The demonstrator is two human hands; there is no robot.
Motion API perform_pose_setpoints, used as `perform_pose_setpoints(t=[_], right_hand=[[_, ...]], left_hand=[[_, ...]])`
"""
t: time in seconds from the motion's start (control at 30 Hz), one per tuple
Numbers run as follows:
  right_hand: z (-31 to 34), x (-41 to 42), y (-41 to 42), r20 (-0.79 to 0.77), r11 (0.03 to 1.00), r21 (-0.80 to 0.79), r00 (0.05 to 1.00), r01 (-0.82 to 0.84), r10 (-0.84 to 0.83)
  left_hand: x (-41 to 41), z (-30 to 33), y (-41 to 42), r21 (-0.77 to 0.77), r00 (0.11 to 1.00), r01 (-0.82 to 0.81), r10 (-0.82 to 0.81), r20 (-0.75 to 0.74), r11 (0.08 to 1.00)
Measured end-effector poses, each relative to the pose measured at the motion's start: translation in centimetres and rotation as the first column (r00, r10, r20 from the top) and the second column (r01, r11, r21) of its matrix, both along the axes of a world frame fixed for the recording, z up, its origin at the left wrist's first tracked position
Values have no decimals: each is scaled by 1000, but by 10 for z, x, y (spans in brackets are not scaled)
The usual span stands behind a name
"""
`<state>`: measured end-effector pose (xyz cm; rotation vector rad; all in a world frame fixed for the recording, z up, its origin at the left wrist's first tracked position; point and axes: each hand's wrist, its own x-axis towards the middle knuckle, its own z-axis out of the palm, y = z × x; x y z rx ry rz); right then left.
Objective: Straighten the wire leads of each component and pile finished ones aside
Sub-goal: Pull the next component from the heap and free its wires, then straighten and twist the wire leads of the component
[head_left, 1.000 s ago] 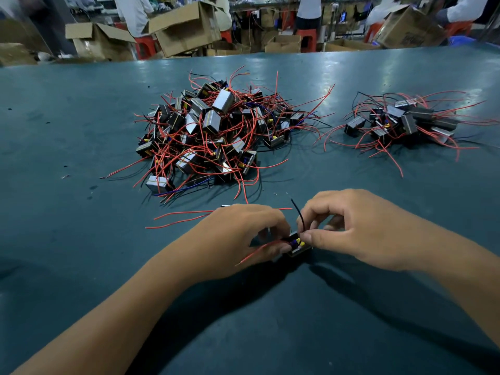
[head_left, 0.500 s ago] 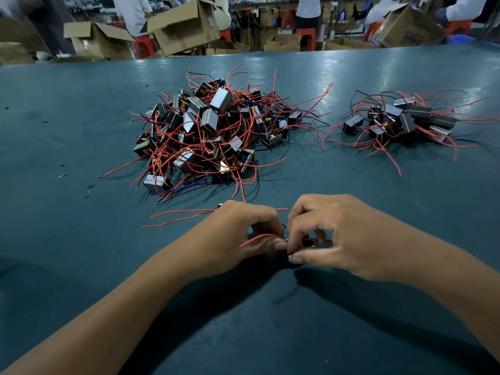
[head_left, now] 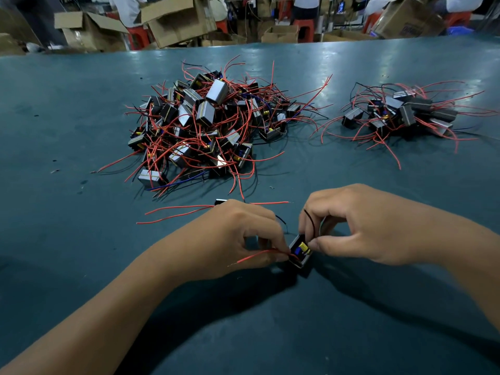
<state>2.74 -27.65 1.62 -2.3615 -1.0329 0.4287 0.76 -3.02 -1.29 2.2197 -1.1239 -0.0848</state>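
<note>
A small black component [head_left: 300, 251] with yellow and blue parts showing sits between my hands, low over the teal table [head_left: 81, 109]. My left hand [head_left: 238, 236] pinches its red lead [head_left: 254, 256], which runs out to the left. My right hand [head_left: 362, 223] pinches the component's upper side, with a black lead [head_left: 309, 220] curving up past its fingers. A large tangled pile of components with red leads [head_left: 211, 125] lies beyond my hands. A smaller pile [head_left: 400, 115] lies at the right.
Another component [head_left: 220, 202] with long red leads [head_left: 173, 212] lies just behind my left hand. Cardboard boxes [head_left: 173, 17], red stools and seated people line the far edge of the table.
My hands have drawn slightly apart and the component has turned, so its yellow and blue side shows again. The black lead has come back up beside my right fingers.
</note>
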Motion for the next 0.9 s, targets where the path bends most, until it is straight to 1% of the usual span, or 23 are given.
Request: perform_pose_setpoints(t=[0.07, 0.2, 0.27, 0.4, 0.47, 0.6, 0.73, 0.9], right_hand=[[1, 0, -2, -11, 1000, -9, 1000, -25, 25], [3, -1, -2, -3, 998, -20, 999, -54, 54], [3, -3, -2, 3, 997, -31, 998, -67, 67], [2, -3, 1, 38, 999, -25, 999, -26, 27], [-2, -4, 6, 54, 1000, 1, 998, 19, -20], [-7, -7, 13, 81, 997, 34, 994, 74, -76], [-6, -8, 13, 77, 1000, 3, 997, 27, -28], [-2, -7, 7, 87, 994, -86, 993, -71, 79]], left_hand=[[-1, 0, 0, 21, 1000, 6, -7, 27, 1000], [-4, 3, 0, 63, 987, 6, -16, 161, 998], [-6, 4, -1, 86, 979, 11, -28, 201, 996], [-7, 3, -2, 111, 965, 13, -41, 258, 994], [-8, 2, -3, 100, 970, 17, -40, 241, 995], [-8, -1, -9, 46, 987, 36, -42, 155, 998], [-5, -4, -11, 9, 988, -50, 48, 147, 999], [-7, -6, -14, -37, 956, -170, 174, 237, 985]])
